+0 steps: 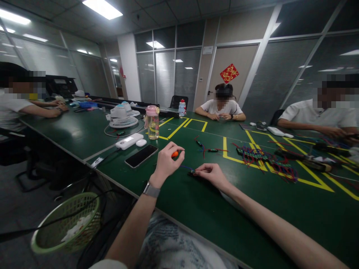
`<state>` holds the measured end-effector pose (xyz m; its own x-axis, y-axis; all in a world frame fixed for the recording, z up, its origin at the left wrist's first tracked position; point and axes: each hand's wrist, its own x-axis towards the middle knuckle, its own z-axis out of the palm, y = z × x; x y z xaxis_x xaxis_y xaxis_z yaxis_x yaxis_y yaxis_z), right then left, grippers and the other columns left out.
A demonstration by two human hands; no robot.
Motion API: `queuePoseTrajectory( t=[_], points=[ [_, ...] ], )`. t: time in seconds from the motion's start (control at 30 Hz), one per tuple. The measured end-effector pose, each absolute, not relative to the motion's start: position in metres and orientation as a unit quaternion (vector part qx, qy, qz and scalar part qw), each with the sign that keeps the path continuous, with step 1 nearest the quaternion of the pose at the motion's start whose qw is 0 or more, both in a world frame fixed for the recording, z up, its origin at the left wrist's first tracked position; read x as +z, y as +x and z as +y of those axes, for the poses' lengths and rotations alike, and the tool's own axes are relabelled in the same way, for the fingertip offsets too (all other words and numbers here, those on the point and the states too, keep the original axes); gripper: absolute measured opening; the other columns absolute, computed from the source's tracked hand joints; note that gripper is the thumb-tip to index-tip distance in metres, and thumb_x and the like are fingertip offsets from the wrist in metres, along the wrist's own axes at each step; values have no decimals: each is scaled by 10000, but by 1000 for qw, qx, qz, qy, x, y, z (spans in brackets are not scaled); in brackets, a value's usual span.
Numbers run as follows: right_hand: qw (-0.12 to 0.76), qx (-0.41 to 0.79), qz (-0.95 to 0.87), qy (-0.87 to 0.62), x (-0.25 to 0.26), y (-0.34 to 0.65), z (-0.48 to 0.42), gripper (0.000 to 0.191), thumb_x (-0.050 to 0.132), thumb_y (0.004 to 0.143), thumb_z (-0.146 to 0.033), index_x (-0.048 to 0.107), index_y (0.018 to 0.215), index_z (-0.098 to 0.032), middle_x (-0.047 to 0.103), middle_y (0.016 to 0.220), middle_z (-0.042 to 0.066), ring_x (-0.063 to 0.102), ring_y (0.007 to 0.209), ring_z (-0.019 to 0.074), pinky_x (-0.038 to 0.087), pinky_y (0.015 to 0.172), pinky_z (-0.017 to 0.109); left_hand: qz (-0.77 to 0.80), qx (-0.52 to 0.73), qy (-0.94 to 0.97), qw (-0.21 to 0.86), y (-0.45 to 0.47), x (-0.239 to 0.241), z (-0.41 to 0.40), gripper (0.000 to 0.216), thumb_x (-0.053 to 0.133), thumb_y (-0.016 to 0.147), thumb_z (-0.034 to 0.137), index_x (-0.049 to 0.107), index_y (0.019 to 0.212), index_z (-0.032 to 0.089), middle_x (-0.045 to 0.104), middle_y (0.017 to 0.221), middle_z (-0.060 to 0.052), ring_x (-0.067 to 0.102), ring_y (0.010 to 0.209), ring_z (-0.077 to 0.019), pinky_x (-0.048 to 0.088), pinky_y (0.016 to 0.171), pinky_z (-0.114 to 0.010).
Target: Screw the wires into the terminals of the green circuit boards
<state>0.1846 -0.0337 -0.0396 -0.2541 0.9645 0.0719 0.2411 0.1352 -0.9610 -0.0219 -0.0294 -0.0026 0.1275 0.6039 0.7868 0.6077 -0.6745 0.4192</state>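
My left hand (167, 160) is raised a little above the green table (196, 201), fingers closed round a small orange-handled tool (175, 153). My right hand (211, 173) rests on the table just to the right, pinching a small dark connector (192, 172) with thin coloured wires running from it. A silver watch sits on my left wrist. The two hands are a short gap apart.
A black phone (141, 155), a white device (129, 141) and a pink-capped bottle (152, 122) stand left of my hands. Loose wired connectors (209, 150) and a tangled wire bundle (266, 158) lie beyond, inside yellow tape lines. Three other people sit around the table. A green basket (67, 224) stands on the floor.
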Motion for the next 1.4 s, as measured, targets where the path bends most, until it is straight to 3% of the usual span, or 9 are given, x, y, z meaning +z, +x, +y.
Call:
queuePoseTrajectory(
  t=[0.33,0.5,0.8,1.07,1.4],
  points=[
    [413,338,-550,-642,-32,342,-83,387,750,551,-481,736,766,-160,732,839,101,654,902,303,495,810,357,-406,-511,-758,0,-20,-3,-29,168,506,856,268,646,840,175,579,836,-27,569,758,-131,457,692,-255],
    [436,276,-430,-741,-44,423,-108,338,747,498,-467,756,740,-232,730,890,99,631,978,341,500,814,367,-412,-510,-755,-3,-18,-2,-27,180,499,864,273,647,828,177,588,836,-26,571,758,-131,460,698,-259],
    [506,281,-395,-713,-47,433,-108,364,749,475,-456,743,748,-216,732,839,92,654,928,331,538,796,344,-415,-500,-760,-7,-19,-4,-25,180,499,865,264,645,812,171,590,827,-25,567,747,-129,457,692,-260],
    [380,94,-613,-686,-59,460,-111,354,693,559,-540,720,725,-228,699,912,65,642,908,316,491,859,406,-415,-495,-763,-7,-18,-5,-25,191,497,867,276,643,804,170,587,827,-25,567,741,-128,458,686,-258],
    [325,67,-672,-662,-61,458,-111,373,637,632,-555,701,716,-198,696,885,83,663,835,289,522,790,382,-412,-494,-766,-1,-18,-5,-25,182,498,863,258,646,796,176,581,811,-24,561,742,-131,442,701,-263]
  ],
)
